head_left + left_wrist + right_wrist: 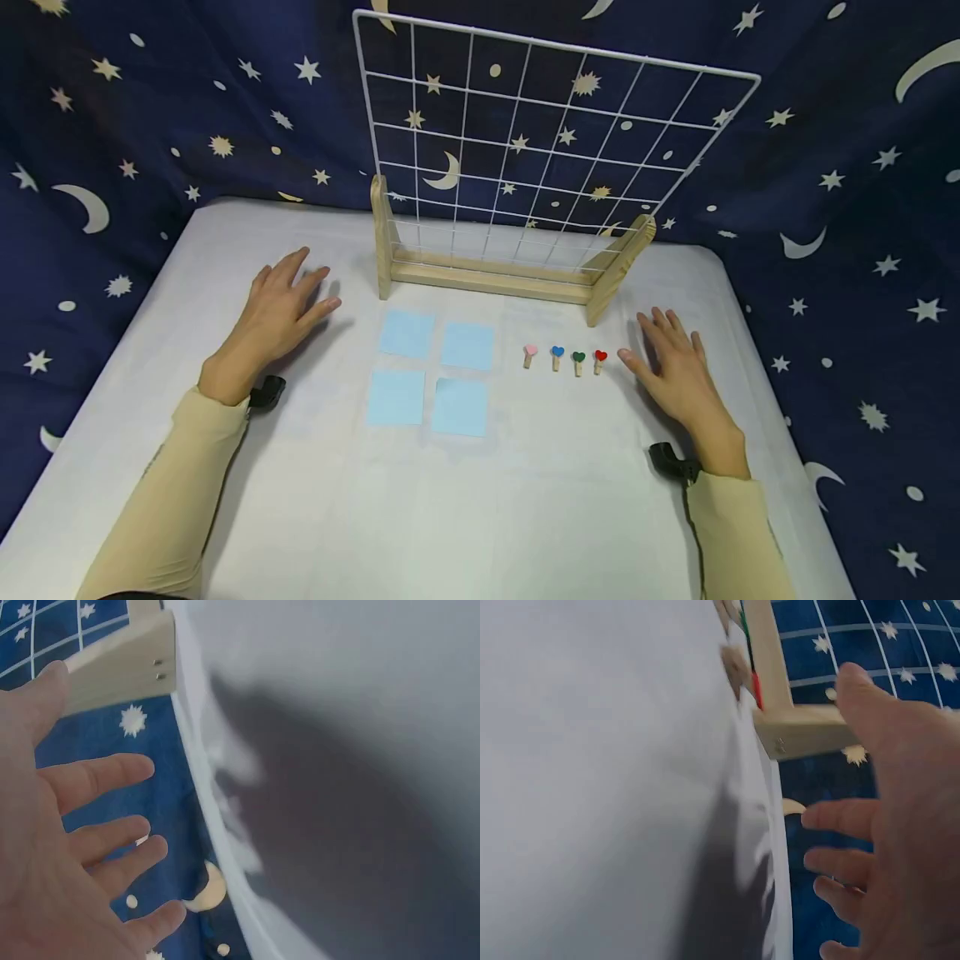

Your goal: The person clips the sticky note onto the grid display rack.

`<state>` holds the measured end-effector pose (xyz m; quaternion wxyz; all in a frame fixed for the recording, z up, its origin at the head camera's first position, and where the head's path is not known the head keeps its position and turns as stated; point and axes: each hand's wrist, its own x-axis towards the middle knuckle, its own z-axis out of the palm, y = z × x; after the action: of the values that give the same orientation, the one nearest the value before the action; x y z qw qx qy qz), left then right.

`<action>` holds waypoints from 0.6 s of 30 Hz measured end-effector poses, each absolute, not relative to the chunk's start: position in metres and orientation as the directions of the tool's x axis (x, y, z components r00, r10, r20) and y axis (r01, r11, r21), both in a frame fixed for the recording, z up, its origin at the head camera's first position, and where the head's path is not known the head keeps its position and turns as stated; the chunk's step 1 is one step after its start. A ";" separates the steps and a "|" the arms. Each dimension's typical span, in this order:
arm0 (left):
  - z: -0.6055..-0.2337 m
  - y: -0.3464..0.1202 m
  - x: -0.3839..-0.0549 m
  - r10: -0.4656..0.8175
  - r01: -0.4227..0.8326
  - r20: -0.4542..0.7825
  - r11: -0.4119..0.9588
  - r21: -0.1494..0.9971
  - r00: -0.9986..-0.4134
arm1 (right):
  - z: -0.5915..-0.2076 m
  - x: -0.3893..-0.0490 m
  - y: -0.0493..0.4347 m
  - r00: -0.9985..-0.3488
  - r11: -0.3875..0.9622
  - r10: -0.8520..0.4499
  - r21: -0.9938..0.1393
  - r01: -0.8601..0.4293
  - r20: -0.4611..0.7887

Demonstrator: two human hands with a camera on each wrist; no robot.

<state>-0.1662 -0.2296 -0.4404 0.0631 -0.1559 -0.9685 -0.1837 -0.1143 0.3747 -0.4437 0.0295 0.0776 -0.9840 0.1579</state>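
Observation:
My left hand (pixel 277 312) hovers over the left part of the table, fingers spread and holding nothing. On the other side my right hand (pixel 675 371) is likewise spread and bare, its thumb close to a small clothespin with a red heart (pixel 601 357). In a row left of that lie clothespins with a green heart (pixel 578 358), a blue heart (pixel 557 352) and a pink heart (pixel 530 351). Several light blue square sheets of paper, such as the upper left one (pixel 407 333) and the lower right one (pixel 460 407), lie in two rows between the hands.
A white wire grid (pixel 517 146) stands tilted in a wooden stand (pixel 491 280) at the back of the table. White cloth covers the table (pixel 420 517). Behind and at both sides hangs a dark blue curtain (pixel 247 117) with stars and moons.

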 end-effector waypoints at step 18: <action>-0.456 -0.200 -0.131 0.355 0.412 0.210 0.788 0.457 -0.911 | -0.453 -0.102 0.347 -0.968 0.882 -0.238 -0.399 -0.251 0.084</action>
<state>-0.1313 -0.2001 -0.4562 0.0565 -0.2032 -0.9439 -0.2542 -0.1023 0.3475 -0.4528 0.0165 0.1260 -0.9699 0.2078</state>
